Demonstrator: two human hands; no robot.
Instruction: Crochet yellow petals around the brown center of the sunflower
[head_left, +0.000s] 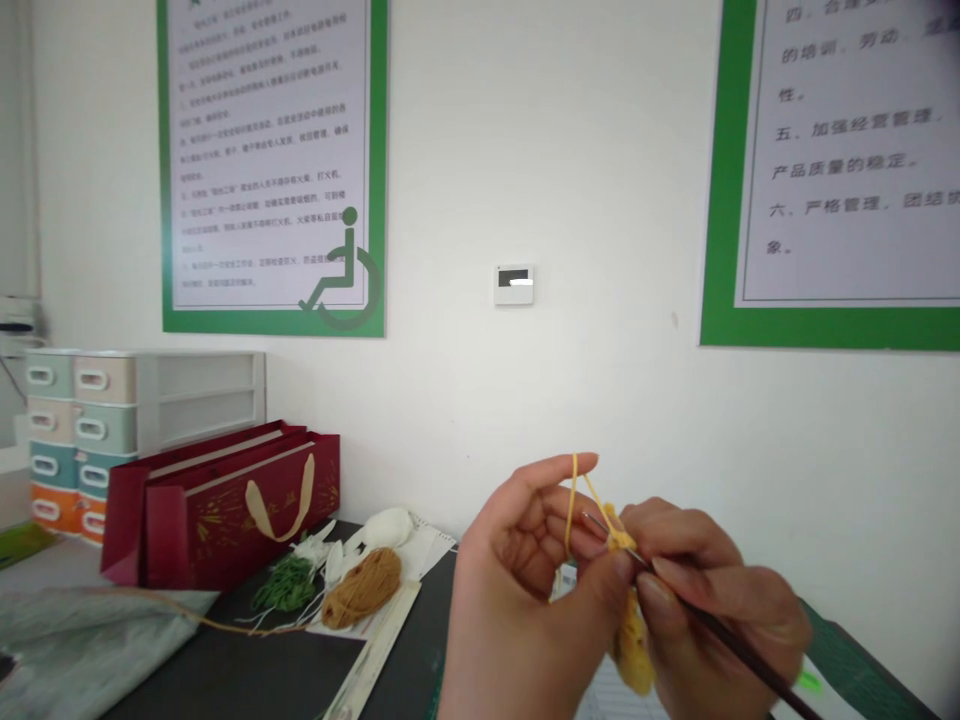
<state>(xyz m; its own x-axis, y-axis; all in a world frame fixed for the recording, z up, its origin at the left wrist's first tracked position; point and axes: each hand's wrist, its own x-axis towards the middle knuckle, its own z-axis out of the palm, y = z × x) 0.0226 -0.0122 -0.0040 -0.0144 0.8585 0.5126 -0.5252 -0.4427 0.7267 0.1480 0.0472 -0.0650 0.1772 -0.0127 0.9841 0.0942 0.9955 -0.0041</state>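
My left hand (525, 570) pinches a small yellow crochet piece (634, 645) between thumb and fingers. Its index finger is stretched out, with yellow yarn (574, 490) looped over it and running down to the work. In my right hand (720, 600) is a crochet hook (720, 635) with a dark handle, held like a pen. The thin metal tip passes through the top of the yellow piece and points toward the left fingers. Both hands meet at the piece, and the fingers hide part of it.
Left on the dark table lie a brown yarn skein (364, 588), green yarn (286, 583), white yarn (386, 528) and a ruler (375, 650). Dark red gift bags (225, 520) stand before a drawer unit (202, 395). Grey cloth (97, 650) lies at front left. Paper and a green mat (862, 665) are under the hands.
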